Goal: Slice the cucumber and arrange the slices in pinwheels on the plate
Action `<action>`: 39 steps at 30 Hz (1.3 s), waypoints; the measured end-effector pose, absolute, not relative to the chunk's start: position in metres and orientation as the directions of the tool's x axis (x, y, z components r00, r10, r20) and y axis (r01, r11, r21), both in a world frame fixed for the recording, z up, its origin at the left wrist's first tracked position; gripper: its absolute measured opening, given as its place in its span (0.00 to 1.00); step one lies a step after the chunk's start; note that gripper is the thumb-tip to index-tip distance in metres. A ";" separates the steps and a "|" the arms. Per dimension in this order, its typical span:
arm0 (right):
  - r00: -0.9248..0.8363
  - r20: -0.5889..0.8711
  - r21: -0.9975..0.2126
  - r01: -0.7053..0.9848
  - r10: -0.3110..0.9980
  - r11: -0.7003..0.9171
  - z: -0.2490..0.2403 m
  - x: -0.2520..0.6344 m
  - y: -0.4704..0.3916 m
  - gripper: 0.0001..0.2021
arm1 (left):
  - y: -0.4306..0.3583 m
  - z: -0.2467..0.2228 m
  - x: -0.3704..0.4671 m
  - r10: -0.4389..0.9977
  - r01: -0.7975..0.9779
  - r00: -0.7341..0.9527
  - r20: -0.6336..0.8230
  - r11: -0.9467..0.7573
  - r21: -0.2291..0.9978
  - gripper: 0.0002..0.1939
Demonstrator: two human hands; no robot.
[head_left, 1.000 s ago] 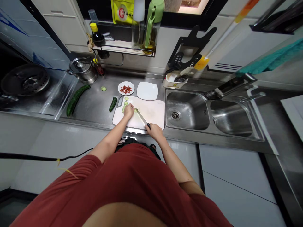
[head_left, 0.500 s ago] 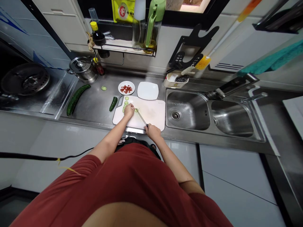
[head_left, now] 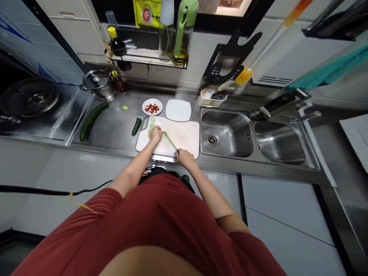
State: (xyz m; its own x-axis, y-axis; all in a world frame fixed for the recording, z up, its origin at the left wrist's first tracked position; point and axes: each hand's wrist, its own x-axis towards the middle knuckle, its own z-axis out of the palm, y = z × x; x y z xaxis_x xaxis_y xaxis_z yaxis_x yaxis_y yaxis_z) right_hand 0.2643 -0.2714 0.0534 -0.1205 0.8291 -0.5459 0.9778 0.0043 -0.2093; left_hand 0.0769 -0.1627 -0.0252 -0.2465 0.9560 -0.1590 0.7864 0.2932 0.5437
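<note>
On the white cutting board (head_left: 184,134), my right hand (head_left: 185,157) grips a kitchen knife (head_left: 171,142) by its dark handle. The blade points away and to the left, with a cucumber slice (head_left: 164,133) at its tip. My left hand (head_left: 155,134) is just left of that slice, fingers drawn together; what they pinch, if anything, is too small to make out. Several cut cucumber slices (head_left: 152,125) lie beside and partly behind this hand. A short piece of cucumber (head_left: 136,126) rests on the counter left of the board.
Behind the board stand a plate of chopped red pieces (head_left: 152,107) and a white square plate (head_left: 178,110). A whole cucumber (head_left: 92,121), a lone end slice (head_left: 124,107) and a steel pot (head_left: 99,85) are to the left. The double sink (head_left: 227,132) lies right.
The whole view has shifted slightly. Both hands, the knife and the slice at its tip keep nearly the same places on the board.
</note>
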 end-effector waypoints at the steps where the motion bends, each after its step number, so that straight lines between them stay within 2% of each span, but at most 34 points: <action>1: -0.120 -0.549 -0.211 0.978 0.827 0.002 0.054 0.264 -0.271 0.20 | -0.163 -0.025 0.077 0.955 0.787 -0.250 -0.161 0.297 0.541 0.06; 16: -0.122 -0.553 -0.207 0.978 0.824 0.006 0.056 0.264 -0.267 0.19 | -0.162 -0.027 0.077 0.953 0.773 -0.255 -0.165 0.303 0.557 0.06; 39: -0.127 -0.581 -0.203 0.979 0.804 0.008 0.060 0.264 -0.264 0.20 | -0.163 -0.024 0.078 0.953 0.804 -0.249 -0.173 0.303 0.512 0.06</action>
State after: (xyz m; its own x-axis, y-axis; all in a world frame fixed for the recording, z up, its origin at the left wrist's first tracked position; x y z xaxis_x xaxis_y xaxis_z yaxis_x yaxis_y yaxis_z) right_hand 0.2636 -0.2636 0.0600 -0.1269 0.8038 -0.5812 0.9791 0.0075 -0.2034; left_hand 0.0777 -0.1628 -0.0243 -0.2493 0.9529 -0.1730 0.8036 0.3032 0.5122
